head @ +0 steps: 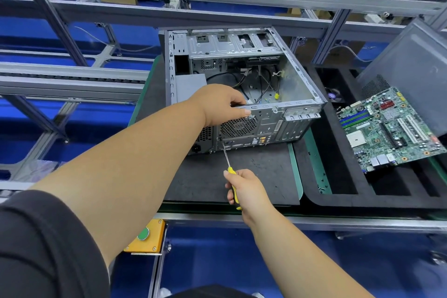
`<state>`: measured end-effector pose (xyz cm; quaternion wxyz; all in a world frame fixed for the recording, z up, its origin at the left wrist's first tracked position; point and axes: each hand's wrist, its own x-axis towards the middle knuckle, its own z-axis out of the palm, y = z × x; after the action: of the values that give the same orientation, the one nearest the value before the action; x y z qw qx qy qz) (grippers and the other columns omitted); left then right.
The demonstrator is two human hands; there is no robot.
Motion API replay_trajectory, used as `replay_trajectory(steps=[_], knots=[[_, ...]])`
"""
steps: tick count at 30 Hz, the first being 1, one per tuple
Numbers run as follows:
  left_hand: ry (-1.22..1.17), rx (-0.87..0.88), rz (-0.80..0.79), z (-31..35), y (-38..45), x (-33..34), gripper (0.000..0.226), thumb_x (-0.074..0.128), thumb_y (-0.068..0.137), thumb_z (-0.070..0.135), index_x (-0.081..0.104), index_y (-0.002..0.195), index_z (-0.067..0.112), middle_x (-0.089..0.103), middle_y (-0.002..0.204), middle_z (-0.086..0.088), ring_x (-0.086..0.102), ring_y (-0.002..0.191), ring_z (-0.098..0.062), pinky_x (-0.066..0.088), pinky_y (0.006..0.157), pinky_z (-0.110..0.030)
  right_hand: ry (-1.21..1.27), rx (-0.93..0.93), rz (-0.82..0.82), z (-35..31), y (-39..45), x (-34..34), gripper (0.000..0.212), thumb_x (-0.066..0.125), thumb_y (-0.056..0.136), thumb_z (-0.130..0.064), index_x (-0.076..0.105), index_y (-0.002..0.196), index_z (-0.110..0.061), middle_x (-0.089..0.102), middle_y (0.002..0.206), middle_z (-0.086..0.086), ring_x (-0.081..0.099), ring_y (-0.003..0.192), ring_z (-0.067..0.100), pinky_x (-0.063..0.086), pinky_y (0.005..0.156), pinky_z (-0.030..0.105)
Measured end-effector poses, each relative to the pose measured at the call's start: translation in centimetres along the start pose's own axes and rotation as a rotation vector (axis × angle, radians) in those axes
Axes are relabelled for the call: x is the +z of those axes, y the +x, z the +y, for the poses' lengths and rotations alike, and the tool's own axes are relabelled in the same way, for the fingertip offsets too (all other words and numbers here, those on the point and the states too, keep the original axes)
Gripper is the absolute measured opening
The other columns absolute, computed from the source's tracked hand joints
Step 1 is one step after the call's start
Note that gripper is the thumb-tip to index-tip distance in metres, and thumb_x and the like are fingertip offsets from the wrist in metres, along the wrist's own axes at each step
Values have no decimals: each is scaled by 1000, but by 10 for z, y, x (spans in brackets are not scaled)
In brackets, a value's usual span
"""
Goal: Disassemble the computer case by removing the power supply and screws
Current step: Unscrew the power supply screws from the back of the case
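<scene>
An open grey computer case (297,84) lies on its side on a black mat (217,176), rear panel toward me. The grey power supply (189,86) sits inside at the left, partly hidden by my arm. My left hand (222,104) grips the top edge of the rear panel above the round fan grille (238,126). My right hand (246,191) holds a yellow-handled screwdriver (227,159). Its tip rests on a screw (220,139) at the grille's lower left corner. Loose black and yellow cables (263,87) lie inside the case.
A green motherboard (387,128) lies on a black foam tray (338,152) to the right, with a grey side panel (411,60) leaning behind it. Small screws (321,185) rest in the tray. An orange box with a green button (145,237) hangs below the bench edge. Aluminium framing runs behind.
</scene>
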<state>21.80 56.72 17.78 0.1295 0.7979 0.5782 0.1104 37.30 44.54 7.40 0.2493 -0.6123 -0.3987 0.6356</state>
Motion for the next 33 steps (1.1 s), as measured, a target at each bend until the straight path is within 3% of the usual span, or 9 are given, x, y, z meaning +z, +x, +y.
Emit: replay_trajectory(steps=[9, 16, 33], knots=[[6, -4, -2, 0, 0, 0, 33, 51, 91, 55, 68, 107, 31, 66, 100, 11, 57, 92, -14, 46, 79, -31, 166, -77, 59, -2, 6, 7, 16, 62, 93, -28, 54, 91, -14, 55, 71, 0, 46, 50, 10, 41, 46, 24], [-18, 18, 5, -1, 1, 0, 31, 52, 92, 54, 67, 107, 31, 57, 91, 17, 52, 87, -10, 38, 74, -27, 119, 6, 65, 4, 7, 14, 20, 55, 96, -30, 55, 89, -11, 55, 73, 3, 46, 47, 11, 40, 45, 24], [-10, 16, 2, 0, 0, -1, 30, 51, 92, 54, 67, 104, 32, 62, 97, 13, 54, 88, -12, 38, 73, -27, 74, 33, 66, -4, 5, 13, 18, 55, 97, -30, 56, 91, -14, 58, 75, 4, 48, 49, 11, 41, 45, 25]])
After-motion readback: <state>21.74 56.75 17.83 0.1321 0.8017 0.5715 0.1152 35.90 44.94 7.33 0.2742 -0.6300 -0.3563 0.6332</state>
